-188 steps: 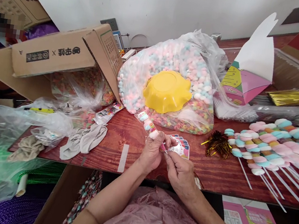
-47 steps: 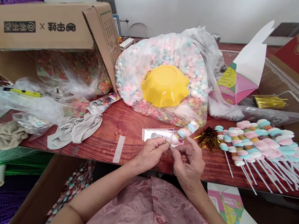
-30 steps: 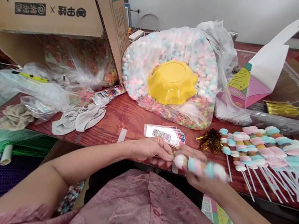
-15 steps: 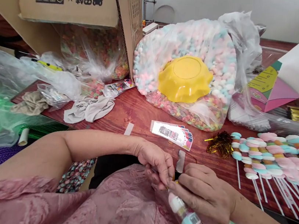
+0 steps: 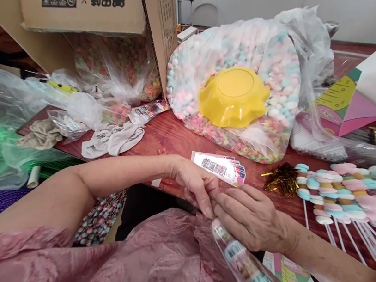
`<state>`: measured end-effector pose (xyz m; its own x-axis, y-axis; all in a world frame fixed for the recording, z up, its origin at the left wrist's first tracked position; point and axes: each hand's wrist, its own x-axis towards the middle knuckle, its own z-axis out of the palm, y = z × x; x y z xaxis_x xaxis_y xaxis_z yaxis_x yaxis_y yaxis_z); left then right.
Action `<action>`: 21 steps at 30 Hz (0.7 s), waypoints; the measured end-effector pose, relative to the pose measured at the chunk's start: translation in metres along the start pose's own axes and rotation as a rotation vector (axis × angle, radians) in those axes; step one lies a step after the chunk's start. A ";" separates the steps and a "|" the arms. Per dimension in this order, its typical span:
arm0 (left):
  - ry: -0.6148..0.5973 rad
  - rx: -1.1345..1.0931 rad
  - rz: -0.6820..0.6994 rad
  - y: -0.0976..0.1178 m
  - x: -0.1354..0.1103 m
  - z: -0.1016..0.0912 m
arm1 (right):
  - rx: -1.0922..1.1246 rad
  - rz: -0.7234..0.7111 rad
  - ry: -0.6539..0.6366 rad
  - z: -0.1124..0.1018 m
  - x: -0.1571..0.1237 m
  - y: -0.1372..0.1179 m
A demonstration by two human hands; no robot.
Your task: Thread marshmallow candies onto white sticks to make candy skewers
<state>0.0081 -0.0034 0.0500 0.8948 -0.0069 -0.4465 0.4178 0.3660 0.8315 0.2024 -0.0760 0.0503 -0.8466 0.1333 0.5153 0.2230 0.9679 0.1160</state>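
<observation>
My left hand (image 5: 197, 186) and my right hand (image 5: 250, 217) meet just below the table's front edge, over my lap. Both pinch the top end of a marshmallow skewer in a clear wrapper (image 5: 247, 268), which slants down to the right across my pink clothing and is blurred by motion. A stack of printed label cards (image 5: 221, 167) lies on the red table (image 5: 171, 136) just beyond my hands. A bundle of gold twist ties (image 5: 280, 183) sits to the right of the cards.
Several finished marshmallow skewers (image 5: 345, 191) lie at the right. A large clear bag of sweets (image 5: 235, 54) holds an upturned yellow bowl (image 5: 233, 96). A cardboard box (image 5: 85, 0) leans at the back left, grey gloves (image 5: 113, 137) lie below it, and a pink paper box (image 5: 352, 101) stands at the right.
The wrapped skewer came off the table top and swung down to my lap, pointing lower right. Both hands dropped to the table edge and stay pinched at its top end.
</observation>
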 end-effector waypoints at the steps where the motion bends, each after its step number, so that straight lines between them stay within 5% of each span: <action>1: 0.124 0.048 0.068 0.009 -0.007 -0.004 | -0.062 0.004 -0.009 -0.002 0.003 0.002; 4: 0.497 0.195 0.288 0.035 -0.029 0.001 | -0.199 0.046 -0.077 -0.005 0.009 0.012; 7: 0.796 0.258 0.498 0.042 -0.040 0.030 | -0.245 0.199 -0.119 -0.005 0.008 0.027; 11: 0.761 0.533 0.532 0.012 -0.027 0.049 | 0.019 0.574 0.053 -0.003 0.008 0.037; 13: 0.764 0.587 0.554 -0.004 -0.013 0.037 | 0.315 0.773 0.136 0.002 0.010 0.034; 16: 0.928 0.416 0.690 -0.016 0.005 0.013 | 0.697 0.940 0.163 0.013 0.014 0.025; 21: 0.995 0.079 0.740 -0.024 0.023 0.008 | 0.521 1.016 0.400 0.027 0.012 0.024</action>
<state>0.0198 -0.0202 0.0224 0.4254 0.8983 0.1102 -0.0969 -0.0759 0.9924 0.1847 -0.0450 0.0362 -0.1685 0.8964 0.4101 0.4000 0.4424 -0.8027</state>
